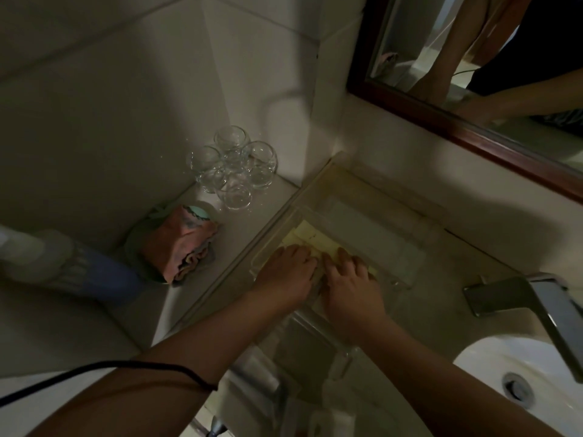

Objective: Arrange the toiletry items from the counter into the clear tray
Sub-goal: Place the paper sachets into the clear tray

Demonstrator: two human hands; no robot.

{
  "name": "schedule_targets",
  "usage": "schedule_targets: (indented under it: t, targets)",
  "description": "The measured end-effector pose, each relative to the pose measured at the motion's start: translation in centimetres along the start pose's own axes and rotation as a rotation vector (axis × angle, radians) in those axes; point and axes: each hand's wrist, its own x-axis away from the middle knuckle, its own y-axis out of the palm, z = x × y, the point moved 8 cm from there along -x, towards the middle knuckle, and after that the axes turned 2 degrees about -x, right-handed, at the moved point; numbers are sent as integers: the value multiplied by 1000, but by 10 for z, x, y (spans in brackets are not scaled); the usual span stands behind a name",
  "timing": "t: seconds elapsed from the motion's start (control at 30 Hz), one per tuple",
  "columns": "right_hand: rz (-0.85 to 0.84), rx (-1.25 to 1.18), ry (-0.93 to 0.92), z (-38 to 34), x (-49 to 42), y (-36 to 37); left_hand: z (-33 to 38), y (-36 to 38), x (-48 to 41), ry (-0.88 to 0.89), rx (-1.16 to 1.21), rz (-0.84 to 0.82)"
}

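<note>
Two hands (318, 275) on packets (310, 239) (pale, flat)

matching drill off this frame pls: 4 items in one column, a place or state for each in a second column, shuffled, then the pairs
Items:
1. glasses
2. pale yellow packets
3. pink folded cloth
4. faucet

Places or states:
A. lying in the clear tray, under the fingertips of both the left hand and right hand
B. metal, at the right, reaching over the white sink
C. clustered in the corner where the counter meets the tiled wall
D. on the counter left of the tray, nearer the camera than the glasses

Pairs: 1-C, 2-A, 3-D, 4-B
</note>
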Motion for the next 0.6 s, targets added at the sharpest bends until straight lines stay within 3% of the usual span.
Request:
schedule_targets:
  t: [0.6]
  targets:
    - [-7, -26, 15, 6, 0, -1, -4, -2, 21, -43, 71, 34]
